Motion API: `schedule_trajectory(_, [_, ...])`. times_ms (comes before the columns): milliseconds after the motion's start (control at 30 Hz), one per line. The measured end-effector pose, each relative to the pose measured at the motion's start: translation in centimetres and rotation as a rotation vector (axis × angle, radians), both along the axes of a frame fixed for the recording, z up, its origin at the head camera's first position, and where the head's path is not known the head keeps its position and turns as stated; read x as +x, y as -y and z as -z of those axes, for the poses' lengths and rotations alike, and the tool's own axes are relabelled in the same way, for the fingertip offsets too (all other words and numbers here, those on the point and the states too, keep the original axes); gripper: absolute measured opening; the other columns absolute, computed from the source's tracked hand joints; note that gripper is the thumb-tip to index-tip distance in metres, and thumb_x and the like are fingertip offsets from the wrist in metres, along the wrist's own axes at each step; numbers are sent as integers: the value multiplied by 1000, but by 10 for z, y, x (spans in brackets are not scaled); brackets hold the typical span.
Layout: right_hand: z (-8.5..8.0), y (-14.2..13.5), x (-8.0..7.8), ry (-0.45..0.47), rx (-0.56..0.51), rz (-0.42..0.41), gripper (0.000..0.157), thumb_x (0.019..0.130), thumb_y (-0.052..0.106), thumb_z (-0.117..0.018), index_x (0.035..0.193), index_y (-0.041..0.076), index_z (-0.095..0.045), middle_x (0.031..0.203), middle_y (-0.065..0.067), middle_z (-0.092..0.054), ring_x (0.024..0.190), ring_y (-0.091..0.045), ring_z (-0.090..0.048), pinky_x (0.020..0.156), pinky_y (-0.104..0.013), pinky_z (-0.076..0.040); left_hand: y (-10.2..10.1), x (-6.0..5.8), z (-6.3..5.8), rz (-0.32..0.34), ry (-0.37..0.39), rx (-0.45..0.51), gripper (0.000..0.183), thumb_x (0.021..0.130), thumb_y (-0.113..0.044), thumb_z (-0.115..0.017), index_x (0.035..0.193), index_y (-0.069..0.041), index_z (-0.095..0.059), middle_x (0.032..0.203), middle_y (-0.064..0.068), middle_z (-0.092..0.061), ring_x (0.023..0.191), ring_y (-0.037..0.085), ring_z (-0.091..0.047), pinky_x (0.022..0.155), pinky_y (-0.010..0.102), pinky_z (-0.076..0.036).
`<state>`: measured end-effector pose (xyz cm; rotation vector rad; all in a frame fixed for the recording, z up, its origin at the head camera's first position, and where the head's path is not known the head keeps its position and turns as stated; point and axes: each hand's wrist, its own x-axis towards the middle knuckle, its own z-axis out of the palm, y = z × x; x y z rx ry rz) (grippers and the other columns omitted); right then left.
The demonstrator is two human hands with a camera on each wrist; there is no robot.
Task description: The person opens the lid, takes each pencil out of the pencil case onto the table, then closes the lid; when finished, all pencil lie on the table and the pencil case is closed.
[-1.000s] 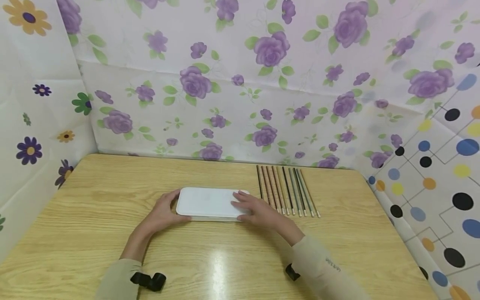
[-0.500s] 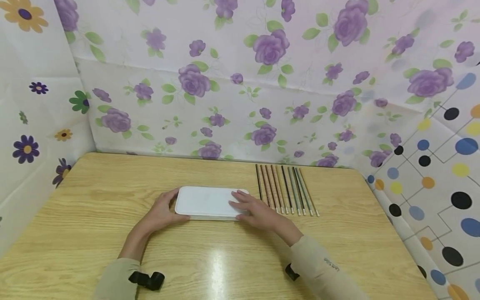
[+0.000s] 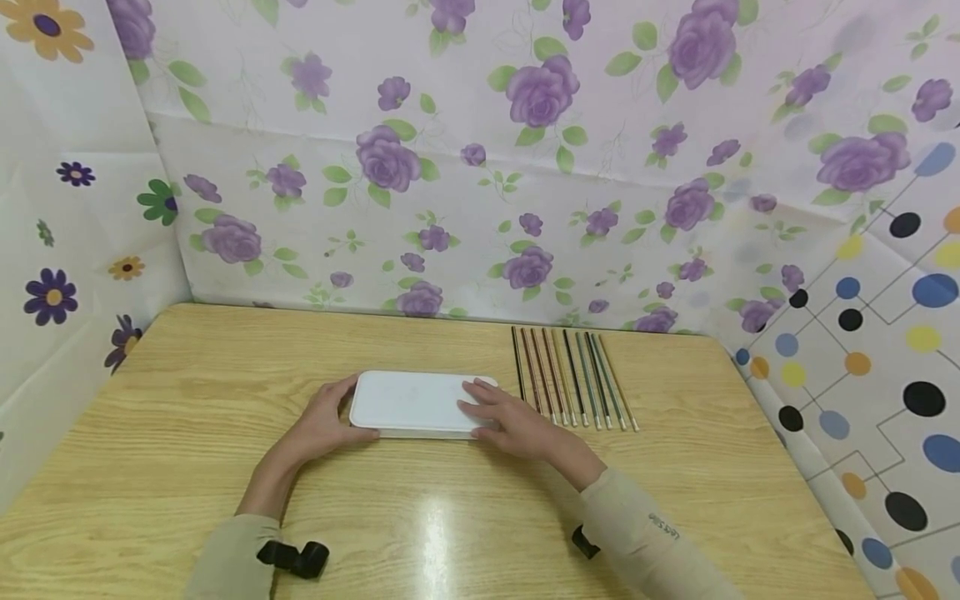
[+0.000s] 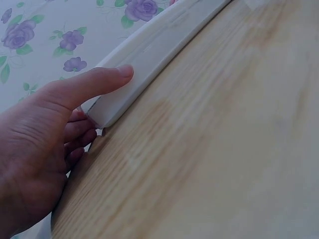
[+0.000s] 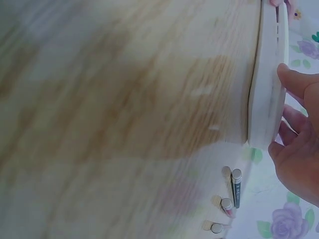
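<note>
A white lidded box [image 3: 408,402] with rounded corners lies lengthwise on the wooden table [image 3: 420,533] in the head view. My left hand [image 3: 321,425] grips its left end, the thumb along the front side and the fingers round behind. In the left wrist view that thumb presses the long wall of the box [image 4: 149,57], while the fingers curl at the corner. My right hand [image 3: 517,427] holds the right end, with fingers spread over the lid and the thumb at the front edge. The right wrist view shows the thumb on the lid's edge. The lid sits on the box; its inside is hidden.
Several pencils [image 3: 576,375] lie side by side to the right of the box, white eraser ends toward me, close to my right hand. Floral sheeting [image 3: 450,167] stands along the table's far edge, with patterned sheets at both sides.
The view shifts slightly. Both hands keep their places on the white box, and the pencils lie as before.
</note>
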<state>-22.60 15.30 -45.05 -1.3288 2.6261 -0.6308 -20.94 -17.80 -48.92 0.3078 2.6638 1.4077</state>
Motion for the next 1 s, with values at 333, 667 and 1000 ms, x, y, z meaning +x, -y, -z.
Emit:
schedule_trajectory(333, [-2,2,2,-51,59,-20,51,97,17,-60,142,-1,-45,153,-22,-28,141,-39,-21,112,-48,-21,3,0,-1,27,-47,-23,103,69,-28,-87,147,7,-31,140,33,-34,130,48,-27,104,64,-24])
schedule_trajectory(667, [-2,4,3,-21,28,2,50,97,17,-61,142,1,-46,153,-20,-28,141,-37,-22,112,-47,-21,2,1,-1,27,-43,-31,105,70,-30,-87,147,9,-28,141,34,-31,130,50,-26,103,65,-24])
schedule_trajectory(1000, [2,2,1,-18,44,54,50,94,18,-65,139,2,-51,152,-18,-33,141,-34,-25,113,-45,-21,-1,1,4,32,-45,-44,106,70,-33,-86,148,8,-27,141,34,-32,129,48,-27,103,64,-25])
